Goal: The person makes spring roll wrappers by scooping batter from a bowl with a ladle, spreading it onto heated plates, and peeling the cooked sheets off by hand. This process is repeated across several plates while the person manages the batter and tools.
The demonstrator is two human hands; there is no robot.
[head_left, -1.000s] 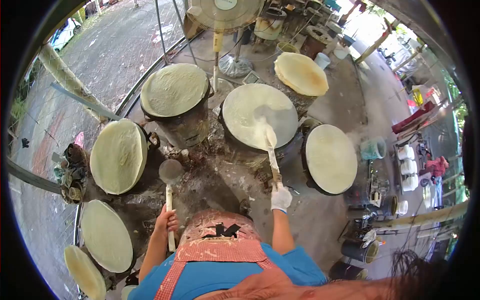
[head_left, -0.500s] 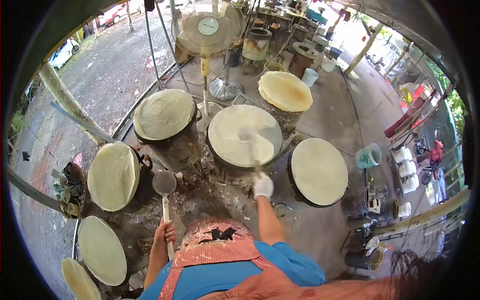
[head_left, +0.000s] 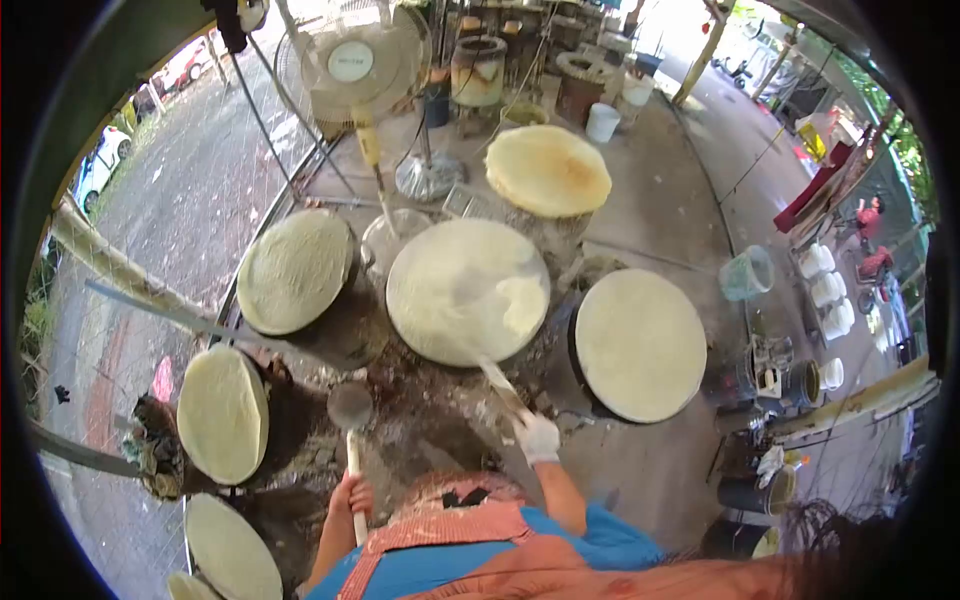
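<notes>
White glove on my right hand [head_left: 538, 437], arm stretched forward, its grip clenched on a spreader [head_left: 492, 375] whose blurred far end lies on the batter-coated middle griddle [head_left: 466, 290]. My bare left hand [head_left: 352, 497], held low near my apron [head_left: 440, 525], grasps the handle of a ladle [head_left: 350, 408]; its bowl hovers upright between the griddles.

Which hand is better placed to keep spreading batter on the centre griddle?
Right. The gloved right hand holds the spreader already on the centre griddle; the left hand holds a ladle short of it.
</notes>
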